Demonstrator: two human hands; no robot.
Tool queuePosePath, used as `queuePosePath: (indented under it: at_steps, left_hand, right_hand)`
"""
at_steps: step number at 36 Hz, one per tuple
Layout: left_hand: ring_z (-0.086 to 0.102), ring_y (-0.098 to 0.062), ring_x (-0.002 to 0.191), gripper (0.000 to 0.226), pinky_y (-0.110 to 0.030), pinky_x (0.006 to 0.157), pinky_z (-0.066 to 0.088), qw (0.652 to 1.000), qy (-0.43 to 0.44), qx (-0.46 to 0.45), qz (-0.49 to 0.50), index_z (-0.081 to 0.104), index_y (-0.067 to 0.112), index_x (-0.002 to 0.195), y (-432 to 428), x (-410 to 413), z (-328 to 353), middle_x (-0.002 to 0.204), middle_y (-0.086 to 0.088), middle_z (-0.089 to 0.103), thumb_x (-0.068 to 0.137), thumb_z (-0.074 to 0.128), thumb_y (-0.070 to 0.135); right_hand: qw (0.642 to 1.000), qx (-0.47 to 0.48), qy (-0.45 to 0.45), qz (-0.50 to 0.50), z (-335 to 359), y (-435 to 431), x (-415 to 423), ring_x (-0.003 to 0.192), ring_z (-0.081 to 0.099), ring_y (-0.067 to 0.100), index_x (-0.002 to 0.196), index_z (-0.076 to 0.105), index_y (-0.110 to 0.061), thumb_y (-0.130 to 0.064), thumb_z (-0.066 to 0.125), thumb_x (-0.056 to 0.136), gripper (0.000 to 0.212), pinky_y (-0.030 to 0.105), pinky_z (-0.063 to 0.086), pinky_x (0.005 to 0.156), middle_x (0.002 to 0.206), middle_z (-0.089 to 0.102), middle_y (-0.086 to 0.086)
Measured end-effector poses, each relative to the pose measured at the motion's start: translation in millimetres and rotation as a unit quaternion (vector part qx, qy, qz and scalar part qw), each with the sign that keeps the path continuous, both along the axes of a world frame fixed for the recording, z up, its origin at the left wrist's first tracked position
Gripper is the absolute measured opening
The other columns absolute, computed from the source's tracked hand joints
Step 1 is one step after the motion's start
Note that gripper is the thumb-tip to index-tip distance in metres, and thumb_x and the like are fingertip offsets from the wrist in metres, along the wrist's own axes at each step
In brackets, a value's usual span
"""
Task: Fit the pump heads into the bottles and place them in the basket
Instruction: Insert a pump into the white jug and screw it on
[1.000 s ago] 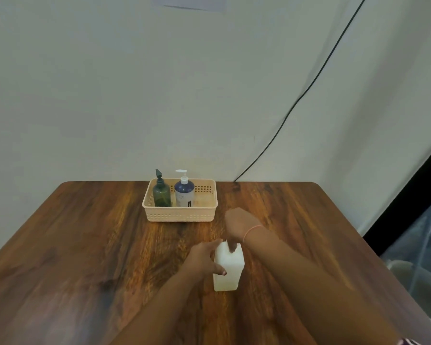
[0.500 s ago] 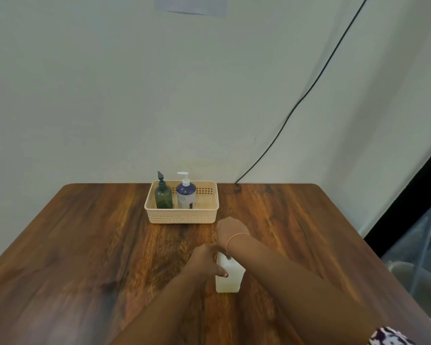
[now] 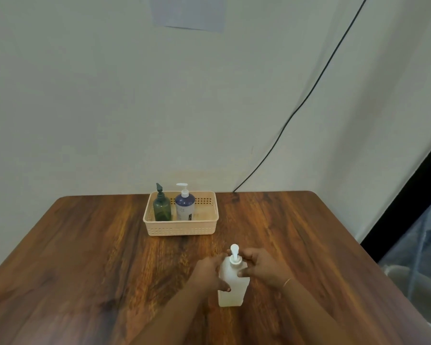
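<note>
A white square bottle point(image 3: 232, 292) stands upright on the wooden table point(image 3: 85, 257), near its front middle. A white pump head point(image 3: 234, 253) sits in its neck. My left hand point(image 3: 208, 273) grips the bottle's left side. My right hand point(image 3: 261, 268) holds its right shoulder, fingers close to the pump collar. Behind, a beige basket point(image 3: 182, 229) holds a dark green bottle point(image 3: 162, 207) and a blue bottle point(image 3: 185, 206), both upright with pumps fitted.
The right half of the basket has room. A black cable point(image 3: 309, 95) runs down the wall to the table's back edge. The table's right edge borders a dark gap and a pale bin point(image 3: 408, 282).
My right hand has come off the top of the bottle and moved to its right side, so the white pump head now shows. The left hand still holds the bottle.
</note>
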State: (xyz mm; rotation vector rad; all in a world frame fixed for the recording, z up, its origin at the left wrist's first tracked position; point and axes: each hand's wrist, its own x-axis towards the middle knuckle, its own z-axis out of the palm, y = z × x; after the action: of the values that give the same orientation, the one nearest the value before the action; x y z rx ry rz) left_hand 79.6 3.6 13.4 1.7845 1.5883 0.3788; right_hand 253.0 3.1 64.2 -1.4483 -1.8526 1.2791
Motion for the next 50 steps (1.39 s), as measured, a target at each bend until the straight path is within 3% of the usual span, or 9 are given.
queuePosePath:
  at_steps: [5, 11, 17, 22, 25, 28, 44, 47, 50]
  left_hand:
    - [0.056, -0.016, 0.11, 0.092, -0.019, 0.079, 0.041, 1.0, -0.01, 0.016, -0.004, 0.039, 0.026, 0.139, -2, -3, 0, 0.128, 0.002, 0.059, 0.058, 0.085, 0.027]
    - [0.056, -0.015, 0.111, 0.089, -0.017, 0.08, 0.04, 1.0, -0.02, 0.019, 0.003, 0.042, 0.024, 0.136, -3, 0, -2, 0.128, 0.002, 0.059, 0.059, 0.085, 0.026]
    - [0.059, -0.017, 0.107, 0.074, -0.021, 0.084, 0.047, 1.0, -0.013, 0.023, -0.003, 0.052, 0.019, 0.127, -1, 0, -1, 0.121, 0.0, 0.063, 0.06, 0.084, 0.023]
    - [0.059, -0.019, 0.108, 0.074, -0.026, 0.085, 0.048, 0.999, 0.007, 0.03, -0.019, 0.051, 0.018, 0.128, -1, -7, 3, 0.121, -0.002, 0.063, 0.061, 0.083, 0.025]
    - [0.058, -0.019, 0.11, 0.074, -0.023, 0.084, 0.046, 0.999, 0.005, 0.029, -0.017, 0.05, 0.018, 0.129, -3, -5, 6, 0.123, 0.0, 0.062, 0.063, 0.083, 0.023]
    - [0.057, -0.019, 0.11, 0.073, -0.024, 0.086, 0.048, 1.0, -0.003, 0.018, -0.009, 0.05, 0.018, 0.128, -4, -2, 10, 0.123, 0.0, 0.061, 0.063, 0.083, 0.023]
    - [0.06, -0.013, 0.106, 0.076, -0.028, 0.09, 0.05, 0.997, -0.052, 0.041, 0.032, 0.05, 0.024, 0.129, -11, 7, 11, 0.117, 0.002, 0.066, 0.061, 0.083, 0.022]
    - [0.06, -0.012, 0.106, 0.077, -0.023, 0.09, 0.048, 0.997, -0.051, 0.043, 0.034, 0.048, 0.024, 0.13, -12, 7, 10, 0.117, 0.002, 0.065, 0.061, 0.082, 0.022]
    - [0.059, -0.014, 0.107, 0.082, -0.023, 0.088, 0.048, 0.999, -0.031, 0.04, 0.016, 0.045, 0.024, 0.132, -11, 6, 12, 0.118, 0.002, 0.064, 0.059, 0.082, 0.025]
  right_hand:
    - [0.992, 0.033, 0.071, -0.103, -14, -3, -15, 0.073, 0.062, 0.006, 0.092, 0.072, -0.011, 0.016, 0.066, 0.069, 0.036, 0.011, 0.048, 0.063, 0.079, 0.069, -0.005]
    - [0.968, 0.081, 0.072, -0.228, -27, -22, -30, 0.074, 0.063, 0.008, 0.08, 0.072, -0.024, 0.006, 0.065, 0.075, 0.03, 0.01, 0.045, 0.06, 0.077, 0.07, -0.01]
    - [0.936, 0.127, 0.038, -0.327, -39, -34, -53, 0.096, 0.063, 0.02, 0.107, 0.069, -0.01, 0.003, 0.064, 0.079, 0.031, 0.035, 0.051, 0.087, 0.102, 0.071, 0.005]
    - [0.992, 0.075, -0.036, -0.099, -3, -11, -32, 0.075, 0.056, 0.0, 0.084, 0.067, -0.024, -0.002, 0.071, 0.071, 0.027, 0.007, 0.04, 0.063, 0.077, 0.062, -0.017]
    - [0.987, 0.067, -0.143, 0.001, 13, 5, -23, 0.061, 0.049, -0.002, 0.077, 0.068, -0.017, -0.007, 0.075, 0.068, 0.016, 0.008, 0.035, 0.052, 0.07, 0.06, -0.009]
    - [0.988, 0.081, -0.127, -0.023, 8, 10, -22, 0.06, 0.051, 0.0, 0.084, 0.071, -0.006, -0.001, 0.072, 0.068, 0.017, 0.009, 0.037, 0.051, 0.074, 0.067, 0.002]
    - [0.93, 0.178, -0.062, -0.315, -35, -25, -52, 0.08, 0.053, 0.008, 0.101, 0.069, -0.01, -0.002, 0.066, 0.078, 0.025, 0.011, 0.036, 0.068, 0.089, 0.062, 0.0]
    - [0.953, 0.141, -0.038, -0.265, -26, -19, -46, 0.081, 0.055, 0.007, 0.105, 0.068, -0.013, -0.002, 0.066, 0.078, 0.029, 0.008, 0.038, 0.066, 0.095, 0.066, 0.001]
    - [0.988, 0.085, -0.084, -0.097, -5, -2, -27, 0.081, 0.056, 0.008, 0.1, 0.068, -0.013, -0.004, 0.07, 0.074, 0.027, 0.008, 0.037, 0.064, 0.087, 0.063, -0.006]
